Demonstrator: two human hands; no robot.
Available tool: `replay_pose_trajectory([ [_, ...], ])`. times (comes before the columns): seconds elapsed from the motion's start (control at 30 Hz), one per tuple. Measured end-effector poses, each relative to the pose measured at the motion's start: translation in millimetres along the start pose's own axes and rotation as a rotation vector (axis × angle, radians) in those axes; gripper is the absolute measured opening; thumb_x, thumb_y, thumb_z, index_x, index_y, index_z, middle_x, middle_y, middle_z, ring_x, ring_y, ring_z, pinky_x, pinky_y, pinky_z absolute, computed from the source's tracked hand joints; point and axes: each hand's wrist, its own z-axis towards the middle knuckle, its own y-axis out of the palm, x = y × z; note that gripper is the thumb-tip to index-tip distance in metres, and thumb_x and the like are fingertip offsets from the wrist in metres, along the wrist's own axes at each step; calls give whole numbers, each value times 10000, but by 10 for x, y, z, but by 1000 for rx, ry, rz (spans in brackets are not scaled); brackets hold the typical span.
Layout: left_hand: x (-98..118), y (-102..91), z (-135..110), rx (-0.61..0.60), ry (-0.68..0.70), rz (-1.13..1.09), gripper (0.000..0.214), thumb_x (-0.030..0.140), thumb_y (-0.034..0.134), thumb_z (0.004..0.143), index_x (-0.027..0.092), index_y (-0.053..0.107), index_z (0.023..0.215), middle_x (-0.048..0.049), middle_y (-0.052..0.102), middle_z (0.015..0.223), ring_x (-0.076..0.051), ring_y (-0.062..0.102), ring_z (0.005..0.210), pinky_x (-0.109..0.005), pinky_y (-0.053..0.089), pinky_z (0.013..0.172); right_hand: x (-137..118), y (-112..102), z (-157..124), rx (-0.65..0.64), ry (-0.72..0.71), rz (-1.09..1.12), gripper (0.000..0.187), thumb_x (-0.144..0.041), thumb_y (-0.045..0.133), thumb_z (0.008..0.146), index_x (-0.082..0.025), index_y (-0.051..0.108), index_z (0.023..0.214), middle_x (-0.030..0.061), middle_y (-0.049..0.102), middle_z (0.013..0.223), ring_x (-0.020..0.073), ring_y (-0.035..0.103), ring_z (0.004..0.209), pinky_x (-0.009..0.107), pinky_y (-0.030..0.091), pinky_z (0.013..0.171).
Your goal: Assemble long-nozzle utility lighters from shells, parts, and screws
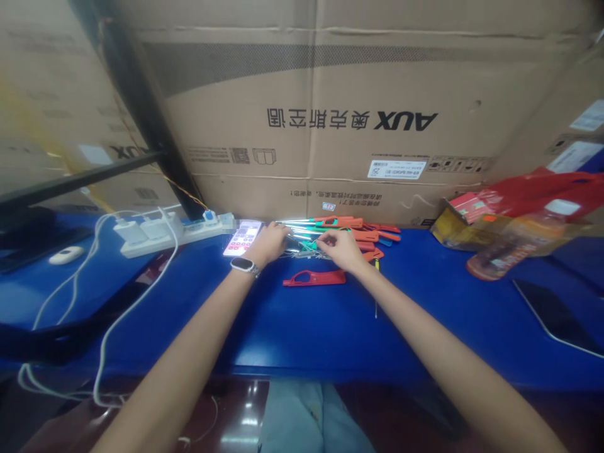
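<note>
My left hand (272, 243), with a watch (243, 264) on its wrist, is closed on the dark end of what looks like a green long-necked lighter (309, 245). Close by on the right, my right hand (340, 248) pinches at the lighter's other side, and what its fingertips hold is too small to make out. Behind both hands lies a pile of long-necked lighters with orange and green handles (361, 234). Nearer to me, a red lighter casing half (315, 278) lies flat. A thin screwdriver with a yellow handle (377, 264) rests beside my right wrist.
A lit phone (242, 239) lies left of my left hand, near a white power strip (174, 238) with cables. To the right are a drink bottle (521, 242), a red plastic bag (533, 195) and a dark tablet-like device (559, 314). Large cartons (302, 82) stand behind the blue table (302, 340).
</note>
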Motion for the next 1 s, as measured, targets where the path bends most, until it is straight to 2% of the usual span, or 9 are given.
replay_pose_trajectory([
  [0.1,-5,4,147,-60,43,33,270,120,579,815,214,710,1032,-95,717,1111,-304,584,1071,-420,417,925,-1,17,-1,35,0,159,177,-317,612,808,-174,709,770,28,716,733,172,616,668,297,468,682],
  [0.23,8,-90,225,-41,75,50,229,170,518,892,213,732,961,-95,728,1017,-286,604,1040,-429,382,941,-8,-24,-22,77,7,289,185,-342,628,785,-173,702,765,37,726,750,185,638,714,317,498,718],
  [0.37,-4,-309,165,56,148,43,277,258,480,960,204,732,1062,-98,683,982,-260,625,943,-391,422,854,40,-161,-93,114,18,398,228,-393,692,741,-169,702,778,53,731,773,191,639,706,320,501,678],
  [0.5,69,-511,35,212,191,-61,261,248,514,957,188,729,1092,-80,635,953,-198,616,783,-329,456,749,93,-279,-217,116,41,422,261,-414,727,723,-174,704,824,49,725,795,174,617,668,314,484,644],
  [0.63,235,-630,-49,339,249,-184,243,261,540,955,201,721,1105,-57,608,907,-163,591,741,-296,465,712,121,-266,-320,111,28,492,254,-427,718,744,-193,669,830,50,720,884,189,648,793,341,499,753],
  [0.73,338,-673,-75,381,268,-253,232,268,551,951,192,723,1085,-47,604,875,-146,573,699,-286,462,691,120,-197,-364,87,24,564,275,-442,732,738,-205,632,834,50,707,919,207,661,876,360,509,816],
  [0.83,400,-682,-113,360,238,-322,220,253,546,943,176,718,1058,-45,623,880,-135,566,665,-283,460,676,106,-125,-396,32,38,661,312,-466,746,735,-219,594,852,43,700,899,219,682,875,373,523,832],
  [0.93,423,-639,-169,352,181,-350,209,231,538,927,158,710,1021,-44,628,851,-144,568,674,-281,451,660,111,-79,-422,-18,49,743,318,-465,739,749,-230,568,877,27,696,844,223,707,841,385,525,846],
  [1.0,417,-576,-199,359,153,-356,202,218,533,915,153,706,998,-38,616,809,-152,566,681,-279,438,645,135,-64,-436,-21,50,724,294,-445,727,759,-228,571,880,25,699,827,223,710,840,378,524,835],
])
